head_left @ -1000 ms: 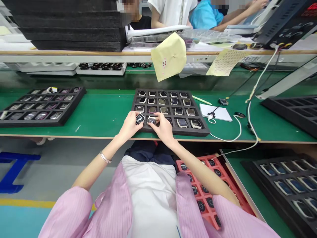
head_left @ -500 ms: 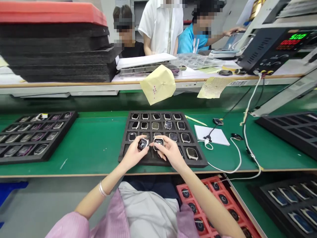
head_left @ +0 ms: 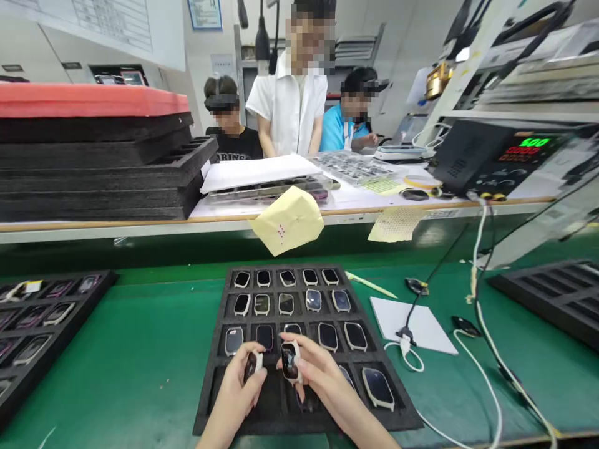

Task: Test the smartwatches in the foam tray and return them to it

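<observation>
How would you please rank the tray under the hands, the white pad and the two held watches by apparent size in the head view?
1. Tray
2. White pad
3. Right watch, left watch: unsure, both partly covered and differently tilted.

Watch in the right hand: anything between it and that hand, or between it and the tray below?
Nothing visible separates the watch from the right hand, which touches it directly. Toward the black tray, that hand's lower fingers show beneath the watch, and a partly hidden dark item sits in the tray.
</observation>
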